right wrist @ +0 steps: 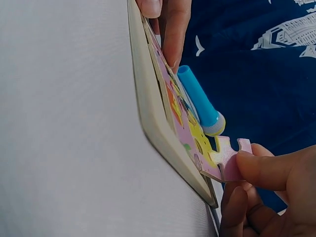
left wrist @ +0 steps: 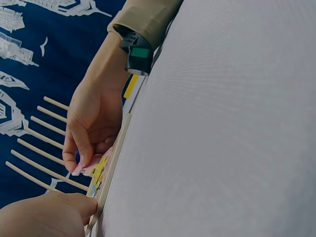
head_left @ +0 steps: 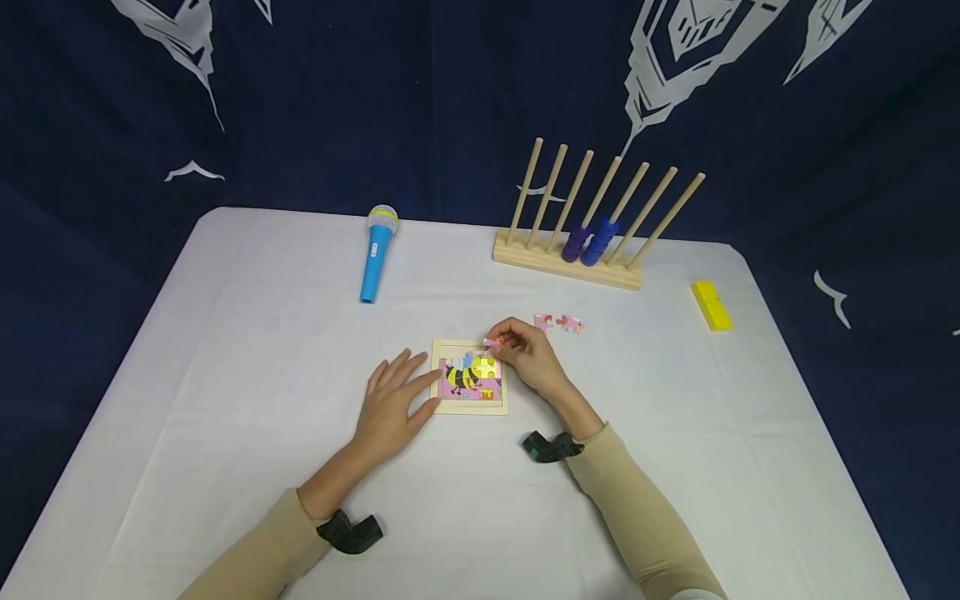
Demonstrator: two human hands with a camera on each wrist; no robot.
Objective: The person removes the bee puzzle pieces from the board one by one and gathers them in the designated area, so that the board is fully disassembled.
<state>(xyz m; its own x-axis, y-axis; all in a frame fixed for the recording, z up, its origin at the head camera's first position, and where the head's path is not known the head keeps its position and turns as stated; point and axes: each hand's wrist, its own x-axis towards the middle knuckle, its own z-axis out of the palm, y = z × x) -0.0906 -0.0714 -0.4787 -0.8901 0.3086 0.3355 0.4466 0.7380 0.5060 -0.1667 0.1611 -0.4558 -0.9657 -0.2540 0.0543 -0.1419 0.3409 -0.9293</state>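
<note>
A wooden puzzle board (head_left: 470, 409) with a bee picture lies on the white table, partly filled with pink and yellow pieces. My right hand (head_left: 531, 357) pinches a pink jigsaw piece (right wrist: 229, 160) between thumb and fingers over the board's upper right corner. In the right wrist view that piece has a yellow patch and stands tilted above the board. My left hand (head_left: 392, 406) lies with spread fingers at the board's left side, its fingertips touching the frame and the picture. Two loose pink jigsaw pieces (head_left: 572, 324) lie just beyond the right hand.
A blue toy microphone (head_left: 377, 258) lies behind the board. At the back right stands a wooden peg rack (head_left: 566, 266) with upright rods and purple and blue beads on two of them. A yellow block (head_left: 711, 306) lies near the right edge of the table (head_left: 247, 333).
</note>
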